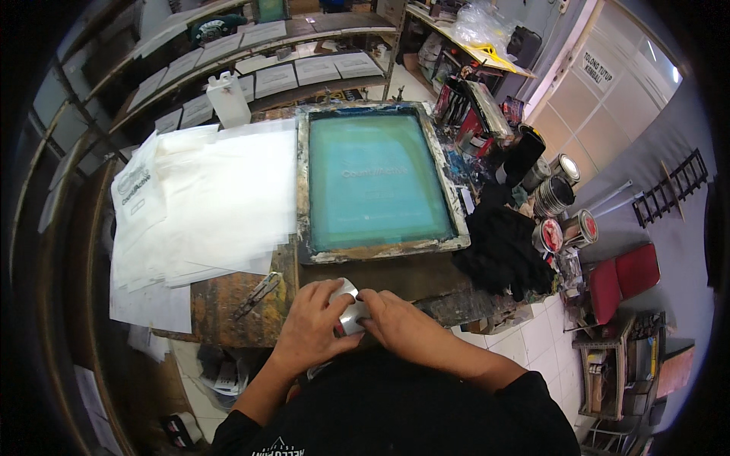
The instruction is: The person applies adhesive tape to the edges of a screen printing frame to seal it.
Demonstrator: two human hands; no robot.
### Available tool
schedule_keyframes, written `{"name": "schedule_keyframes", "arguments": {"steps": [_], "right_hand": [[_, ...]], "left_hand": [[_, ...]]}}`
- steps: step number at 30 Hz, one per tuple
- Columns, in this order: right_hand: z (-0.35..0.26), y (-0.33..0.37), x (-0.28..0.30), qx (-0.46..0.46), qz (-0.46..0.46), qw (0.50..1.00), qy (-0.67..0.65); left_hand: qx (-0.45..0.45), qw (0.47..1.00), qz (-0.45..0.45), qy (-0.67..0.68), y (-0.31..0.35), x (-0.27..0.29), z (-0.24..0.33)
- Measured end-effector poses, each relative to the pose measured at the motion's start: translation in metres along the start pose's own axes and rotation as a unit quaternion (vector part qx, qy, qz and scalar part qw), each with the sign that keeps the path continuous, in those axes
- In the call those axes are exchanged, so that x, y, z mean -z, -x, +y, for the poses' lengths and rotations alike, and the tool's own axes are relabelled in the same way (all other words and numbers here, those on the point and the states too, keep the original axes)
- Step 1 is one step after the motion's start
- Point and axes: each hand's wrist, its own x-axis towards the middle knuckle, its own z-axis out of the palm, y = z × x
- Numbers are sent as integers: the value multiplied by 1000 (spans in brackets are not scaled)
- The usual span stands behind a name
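Observation:
Close to my body, at the table's near edge, my left hand [310, 325] and my right hand [407, 327] both grip a shiny, pale roll of tape [350, 318]. The left fingers wrap round its left side, and the right thumb and fingers pinch its right side. Just beyond lies a screen-printing frame [303, 201] with a teal mesh, its wooden border stained with ink. To its left is a spread stack of white sheets [228, 190], with a printed one on top at the left. A utility knife [258, 295] rests on the wood left of my left hand.
A white jug [228, 101] stands behind the sheets. Black cloth [506, 243] is heaped right of the frame, beside several ink cans [553, 197]. Racks with laid-out sheets [275, 79] fill the back. A red chair [623, 277] stands at the right.

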Motion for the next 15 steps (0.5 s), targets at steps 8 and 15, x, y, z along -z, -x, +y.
{"name": "schedule_keyframes", "arguments": {"steps": [8, 15], "right_hand": [[5, -5, 1, 29, 14, 999, -23], [-3, -9, 12, -10, 21, 996, -90]], "left_hand": [[-17, 1000, 6, -8, 2, -4, -6], [-13, 1000, 13, -9, 0, 0, -4]]}}
